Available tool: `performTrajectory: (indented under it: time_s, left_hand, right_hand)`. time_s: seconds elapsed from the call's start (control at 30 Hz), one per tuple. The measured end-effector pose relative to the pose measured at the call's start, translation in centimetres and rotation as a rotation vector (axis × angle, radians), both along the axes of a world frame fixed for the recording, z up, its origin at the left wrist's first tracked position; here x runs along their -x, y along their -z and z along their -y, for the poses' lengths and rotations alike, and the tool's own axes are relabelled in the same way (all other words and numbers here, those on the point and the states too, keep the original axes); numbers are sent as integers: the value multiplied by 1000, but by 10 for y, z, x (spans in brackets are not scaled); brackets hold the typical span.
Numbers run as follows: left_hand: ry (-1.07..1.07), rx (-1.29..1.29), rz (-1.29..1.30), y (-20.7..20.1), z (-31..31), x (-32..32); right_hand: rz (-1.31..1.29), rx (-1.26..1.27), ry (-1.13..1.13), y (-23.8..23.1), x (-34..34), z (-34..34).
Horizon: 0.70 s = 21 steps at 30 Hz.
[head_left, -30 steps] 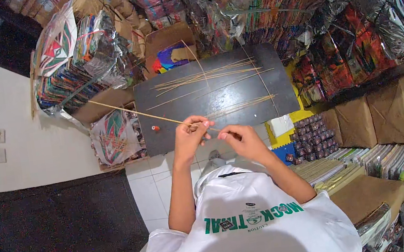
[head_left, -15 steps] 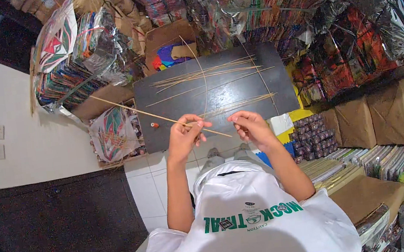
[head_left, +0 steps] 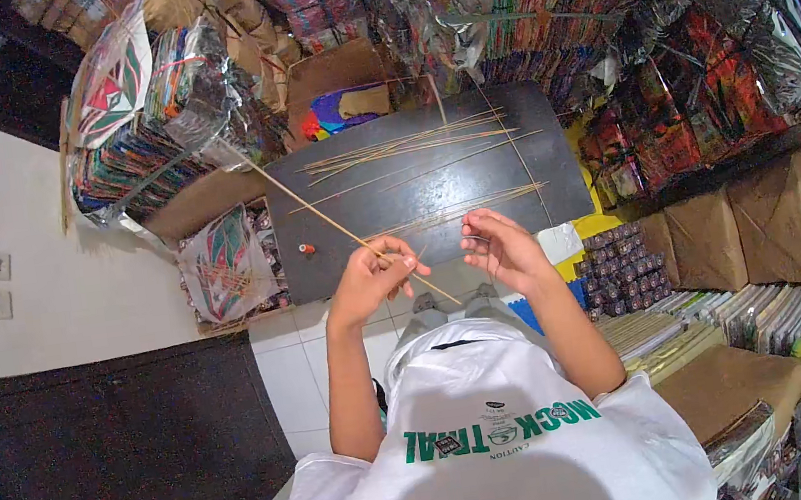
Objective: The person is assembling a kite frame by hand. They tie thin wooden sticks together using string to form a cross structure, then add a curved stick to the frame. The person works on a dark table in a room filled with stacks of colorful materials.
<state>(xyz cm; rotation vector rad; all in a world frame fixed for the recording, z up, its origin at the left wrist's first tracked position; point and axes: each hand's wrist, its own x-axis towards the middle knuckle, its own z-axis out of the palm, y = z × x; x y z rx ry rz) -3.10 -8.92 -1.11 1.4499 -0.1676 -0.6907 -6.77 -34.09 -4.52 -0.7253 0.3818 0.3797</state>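
Left hand (head_left: pixel 379 275): over the counter's near edge, grip closed on the stick between thumb and fingers.

Stick (head_left: pixel 329 222): pale, slender; aloft in the left hand, crossing the counter's left part in view. Half a second ago it lay at a flatter slant; now it stands steeper, its far end shifted right, its near end lower, toward the person's legs.

Right hand (head_left: pixel 506 252): apart from the stick, fingers bent, thumb and forefinger near one another. Whether the grip holds anything fine cannot be told. One second ago it met the stick near the left hand; now a gap separates the two hands.

Strip (head_left: pixel 439 100): thin, blurred, at the counter's far edge. In the previous frame it curves down over the counter; now it shows further right. Its lower course cannot be made out.

Counter (head_left: pixel 323 271): dark. Bears upper sticks (head_left: pixel 408 145), loosely crossed, and lower sticks (head_left: pixel 485 206), close together; both sets unchanged.

Spool (head_left: pixel 306 248): small, red and white, at the counter's left; same place as before.

Sheet (head_left: pixel 210 248): printed, left of the counter, thin sticks on it.

Cubes (head_left: pixel 618 273): small, dark, stacked, right of the counter.
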Motion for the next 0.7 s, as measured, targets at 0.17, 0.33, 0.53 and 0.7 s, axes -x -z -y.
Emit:
performTrajectory:
  time_s: [0.17, 0.33, 0.53, 0.7]
  left_hand:
    - [42, -43, -5, -2, 6, 3]
    - [40, -28, -11, 2, 4, 4]
    - [50, -47, 1, 1, 2, 2]
    - [30, -60, 22, 0, -1, 1]
  right_hand:
    - [76, 61, 3, 5, -4, 1]
    - [533, 600, -71, -4, 1, -13]
    - [679, 769, -294, -11, 6, -23]
    - [643, 839, -359, -2, 9, -19]
